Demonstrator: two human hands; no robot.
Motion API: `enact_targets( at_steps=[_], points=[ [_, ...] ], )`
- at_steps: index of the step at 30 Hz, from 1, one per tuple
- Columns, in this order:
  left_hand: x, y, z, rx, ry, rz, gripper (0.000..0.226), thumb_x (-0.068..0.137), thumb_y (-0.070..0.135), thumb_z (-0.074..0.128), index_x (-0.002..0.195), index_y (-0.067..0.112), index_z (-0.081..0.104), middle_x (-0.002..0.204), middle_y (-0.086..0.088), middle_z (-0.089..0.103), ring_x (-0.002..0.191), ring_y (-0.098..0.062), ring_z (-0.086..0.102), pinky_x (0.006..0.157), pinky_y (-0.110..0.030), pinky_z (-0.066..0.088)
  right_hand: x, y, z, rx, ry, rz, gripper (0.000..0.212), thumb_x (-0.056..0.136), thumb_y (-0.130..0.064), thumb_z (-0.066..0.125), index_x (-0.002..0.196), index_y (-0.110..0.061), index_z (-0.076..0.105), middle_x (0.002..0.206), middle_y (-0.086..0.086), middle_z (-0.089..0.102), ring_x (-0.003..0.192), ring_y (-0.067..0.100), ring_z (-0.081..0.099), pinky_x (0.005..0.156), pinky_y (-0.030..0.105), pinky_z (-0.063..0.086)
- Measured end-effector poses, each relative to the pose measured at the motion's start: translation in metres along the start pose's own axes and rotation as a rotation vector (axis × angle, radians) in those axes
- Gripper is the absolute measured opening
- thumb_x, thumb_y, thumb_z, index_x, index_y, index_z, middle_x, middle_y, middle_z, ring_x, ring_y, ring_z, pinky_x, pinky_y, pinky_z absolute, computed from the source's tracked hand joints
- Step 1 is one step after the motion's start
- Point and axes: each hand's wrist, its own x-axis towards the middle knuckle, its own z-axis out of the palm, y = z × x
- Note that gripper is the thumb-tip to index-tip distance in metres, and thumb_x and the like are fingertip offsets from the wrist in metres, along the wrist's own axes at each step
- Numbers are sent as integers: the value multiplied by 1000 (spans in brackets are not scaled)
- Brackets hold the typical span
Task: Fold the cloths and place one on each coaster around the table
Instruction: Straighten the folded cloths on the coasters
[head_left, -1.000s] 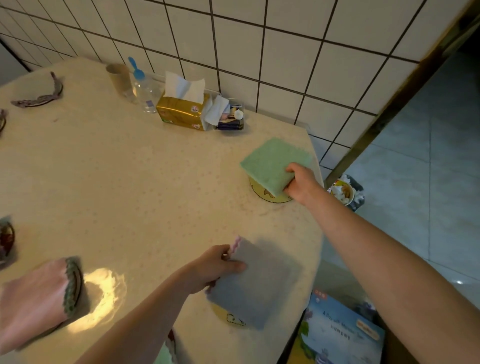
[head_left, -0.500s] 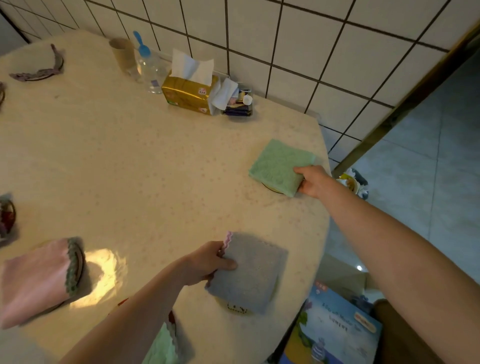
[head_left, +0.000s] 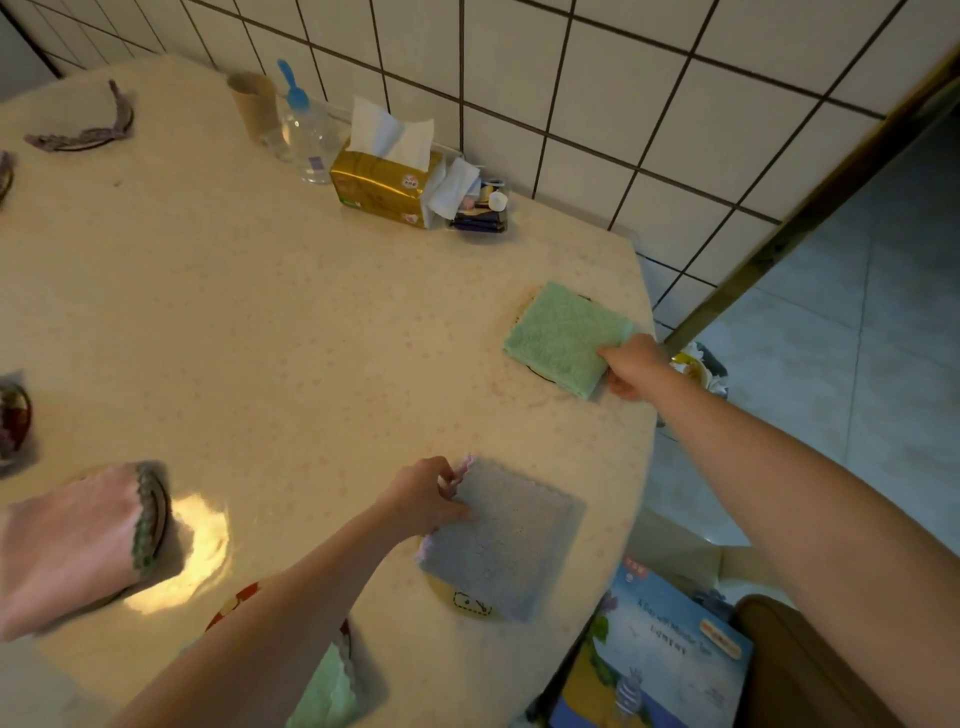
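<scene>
Currently two placements in hand at once. Nearest: left hand (head_left: 423, 501) pinches the left edge of the grey cloth (head_left: 501, 540), thumb and fingers clamped on the pink-trimmed corner. Grey cloth lies flat on the table (head_left: 260, 312), folded to a rough square, covering most of a yellow coaster (head_left: 467, 603) whose near rim shows below it. No marked long axis; edges run skewed to the table edge, one corner pointing near-right.

Farther: right hand (head_left: 631, 366) grips the near-right corner of the green cloth (head_left: 563, 338), fingers curled on the edge. Green cloth lies flat over a second coaster (head_left: 537, 371), only a dark arc of rim visible at its near-left side. Also near-square, set diamond-wise, far corner toward the wall.

Judgement: both cloths appear seated; step is final set-down. Next move calls for release of both pinches without dragging the cloths off centre. Pink cloth (head_left: 67, 540) at left sits on another coaster already.
</scene>
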Motion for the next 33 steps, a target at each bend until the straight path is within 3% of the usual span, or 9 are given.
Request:
enact_targets(
  at_steps=[2, 7, 11, 16, 18, 20, 25, 28, 33],
  points=[
    [-7, -9, -5, -42, 75, -47, 38, 75, 32, 78, 101, 17, 55, 86, -4, 69, 70, -19, 67, 60, -33, 55, -9, 6, -1, -169, 48, -63, 29, 83, -26, 53, 93, 0, 61, 89, 21, 67, 74, 34, 67, 62, 43, 59],
    [-28, -52, -31, -33, 272, -104, 33, 79, 28, 74, 105, 18, 57, 87, -1, 66, 77, -22, 63, 64, -29, 49, -64, 4, 16, -358, 108, -287, 12, 87, -17, 50, 92, -8, 56, 89, 10, 61, 80, 29, 56, 65, 34, 45],
    [-59, -104, -53, -129, 410, -133, 21, 83, 21, 67, 102, 15, 63, 87, -3, 68, 79, -22, 62, 67, -29, 48, -145, 11, 75, -49, -130, -351, 9, 82, -16, 61, 79, -24, 58, 92, 8, 68, 88, 27, 64, 80, 44, 54],
    [-103, -174, -81, -157, 664, -151, 14, 83, 13, 62, 97, 11, 65, 94, -10, 69, 77, -22, 58, 67, -29, 42, -262, 34, 177, 71, -540, -256, 17, 87, -10, 60, 80, -23, 52, 80, 3, 62, 68, 15, 59, 64, 29, 51],
    [-117, -210, -92, -46, 778, -138, 9, 82, 12, 60, 90, 9, 64, 90, -11, 66, 70, -17, 52, 62, -27, 39, -297, 44, 215, -22, -532, -237, 8, 85, -18, 62, 91, -21, 57, 90, 1, 63, 82, 17, 61, 76, 31, 50],
    [-127, -247, -99, -96, 856, -171, 17, 80, 22, 63, 95, 17, 61, 100, -10, 60, 83, -26, 54, 70, -35, 45, -318, 50, 238, -136, -436, -226, 23, 83, -23, 62, 105, -16, 59, 102, 1, 65, 97, 17, 61, 82, 26, 46],
    [-148, -315, -118, -143, 753, -508, 47, 82, 32, 62, 120, 8, 49, 124, -19, 46, 112, -40, 42, 93, -47, 38, -351, 43, 269, -316, -214, -130, 40, 81, -35, 64, 112, -11, 55, 109, 7, 65, 101, 25, 61, 80, 33, 49],
    [-155, -320, -128, -294, 688, -515, 78, 68, 34, 81, 124, 0, 38, 128, -21, 40, 115, -41, 44, 94, -47, 40, -354, 28, 273, -356, -201, -35, 54, 77, -49, 66, 114, -12, 54, 112, 7, 65, 103, 26, 61, 83, 34, 50],
    [-157, -333, -139, -593, 659, -521, 74, 69, 23, 82, 122, -2, 38, 125, -25, 49, 113, -40, 52, 91, -44, 44, -358, 16, 270, -379, -280, 30, 68, 73, -55, 68, 124, -13, 53, 121, 8, 62, 110, 25, 59, 93, 35, 47]
  ],
)
